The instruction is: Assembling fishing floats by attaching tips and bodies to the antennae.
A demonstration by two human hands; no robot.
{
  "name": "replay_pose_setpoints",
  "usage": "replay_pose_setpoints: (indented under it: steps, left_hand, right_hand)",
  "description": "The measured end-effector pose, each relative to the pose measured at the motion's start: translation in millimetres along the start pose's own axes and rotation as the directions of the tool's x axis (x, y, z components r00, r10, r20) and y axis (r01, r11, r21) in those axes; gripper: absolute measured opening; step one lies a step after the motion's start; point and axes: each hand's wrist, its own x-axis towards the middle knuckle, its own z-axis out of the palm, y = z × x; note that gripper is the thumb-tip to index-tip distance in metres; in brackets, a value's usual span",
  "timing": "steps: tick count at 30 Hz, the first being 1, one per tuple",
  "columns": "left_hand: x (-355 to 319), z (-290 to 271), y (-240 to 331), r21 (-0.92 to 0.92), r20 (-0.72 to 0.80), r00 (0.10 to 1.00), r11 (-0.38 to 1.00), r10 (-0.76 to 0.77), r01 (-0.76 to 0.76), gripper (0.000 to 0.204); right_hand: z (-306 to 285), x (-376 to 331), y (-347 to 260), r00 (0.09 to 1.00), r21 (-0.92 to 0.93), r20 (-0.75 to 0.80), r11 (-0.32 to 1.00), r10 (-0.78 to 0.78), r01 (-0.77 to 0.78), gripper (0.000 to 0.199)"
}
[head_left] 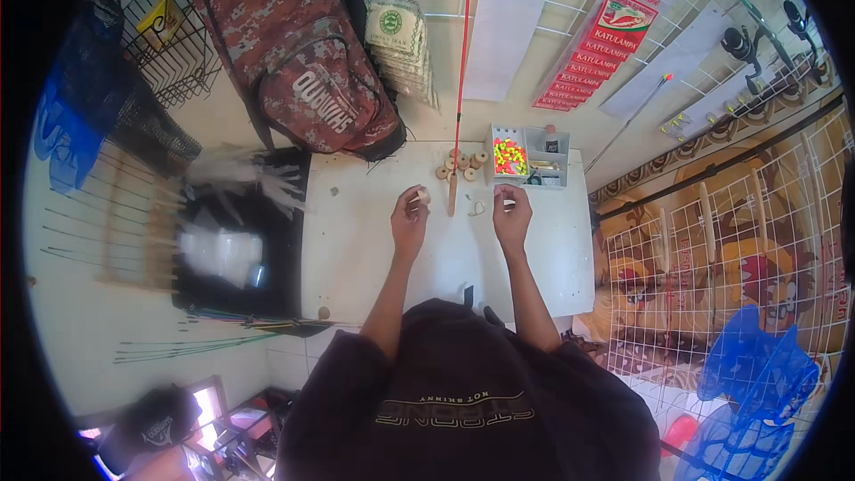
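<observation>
My left hand [410, 217] is closed around a small round pale spool [424, 197], which partly shows between thumb and fingers. Across from it my right hand [511, 216] is pinched above the white table [374, 276]. Whatever its fingertips hold is too small to make out. Between the hands, a thin red fishing rod [460, 80] with a tan handle [452, 196] points away from me. Several wooden spools [469, 175] lie bunched around it. Close to my right hand lies a small pale loop [477, 208].
A grey compartment box [550, 180] at the table's back right holds bright small pieces [509, 157] and a little dark bottle [551, 144]. A camouflage bag [312, 89] overhangs the back left corner. Packets [606, 36] hang on the wall grid; blue nets [753, 365] hang at right.
</observation>
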Motion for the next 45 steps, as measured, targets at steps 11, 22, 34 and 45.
replay_pose_setpoints:
  steps: [11, 22, 34, 45]
  left_hand:
    - [-2, 9, 11, 0.075, 0.237, 0.969, 0.993, 0.068, -0.088, 0.037]
    - [-1, 10, 24, 0.135, 0.261, 0.947, 0.964, 0.188, -0.228, 0.046]
    - [-3, 12, 29, 0.171, 0.306, 0.943, 0.967, 0.129, -0.188, 0.045]
    - [-6, 10, 23, 0.153, 0.295, 0.946, 0.971, 0.134, -0.185, 0.042]
  right_hand:
    - [5, -2, -45, 0.894, 0.154, 0.398, 0.976, -0.205, 0.155, 0.049]
    - [11, -2, -20, 0.888, 0.090, 0.459, 0.995, -0.005, -0.041, 0.025]
    - [11, 1, -26, 0.861, 0.217, 0.505, 0.957, 0.057, -0.191, 0.025]
    - [10, -1, -17, 0.947, 0.064, 0.323, 0.998, -0.004, -0.017, 0.007]
